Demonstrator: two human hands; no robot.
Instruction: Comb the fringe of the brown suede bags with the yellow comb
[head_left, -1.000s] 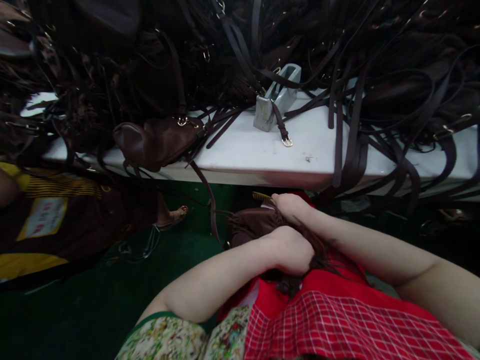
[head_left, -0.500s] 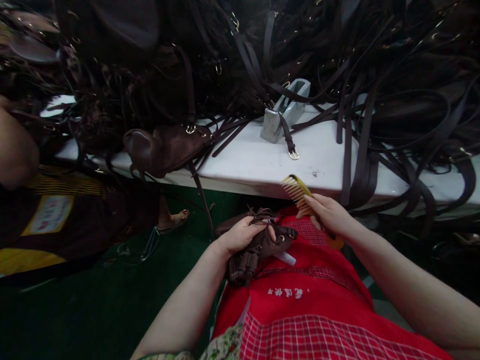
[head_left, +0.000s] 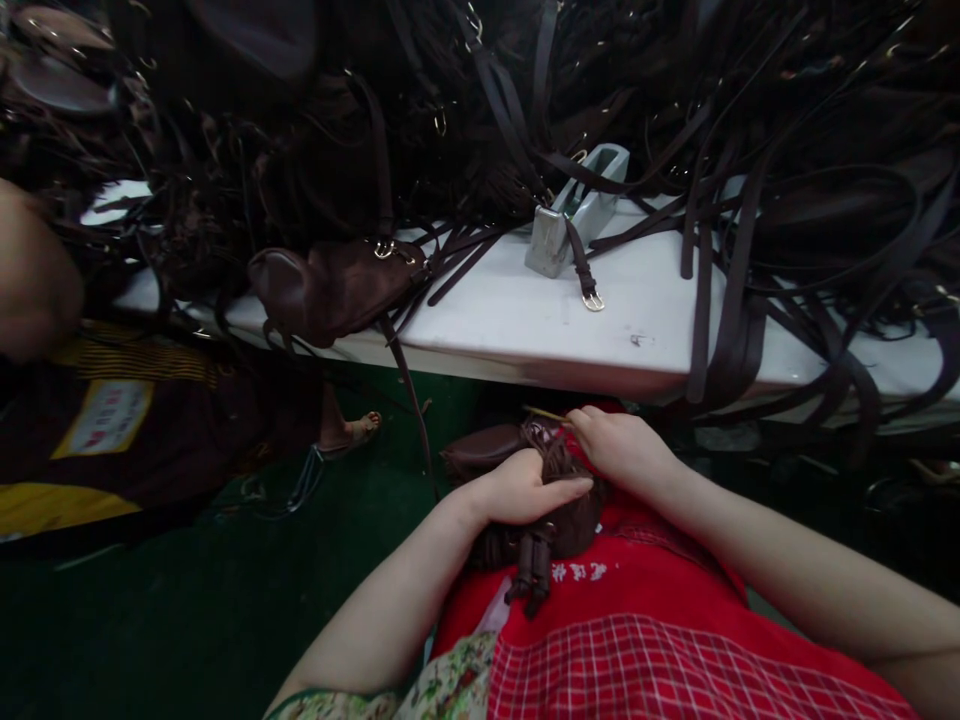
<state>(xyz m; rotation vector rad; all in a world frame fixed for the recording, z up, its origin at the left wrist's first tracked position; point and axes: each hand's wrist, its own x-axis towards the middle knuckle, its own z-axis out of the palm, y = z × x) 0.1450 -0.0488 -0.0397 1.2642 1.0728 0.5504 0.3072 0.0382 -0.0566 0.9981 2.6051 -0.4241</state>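
A small dark brown leather bag point(head_left: 574, 528) with thin fringe strips and hanging tassels point(head_left: 533, 568) rests on my lap against the red apron. My left hand point(head_left: 517, 487) is closed on its upper part, thumb lying across the top. Just right of it, my right hand point(head_left: 619, 440) grips a yellow comb point(head_left: 547, 414), seen nearly edge-on at the far side of the bag's fringe. The comb's teeth are hidden, so I cannot tell whether they are in the strips.
On the white table point(head_left: 495, 330) ahead stands a grey tape dispenser point(head_left: 551, 240) with a buckled strap point(head_left: 583, 268) over it. Another brown bag point(head_left: 330, 285) lies at the edge. Dark bags and straps point(head_left: 739, 340) heap behind and right. A person point(head_left: 97, 420) is at left.
My right hand has moved left to the bag, turning the comb edge-on. My left hand has shifted right, its thumb now stretched over the bag, and the tassels hang toward me.
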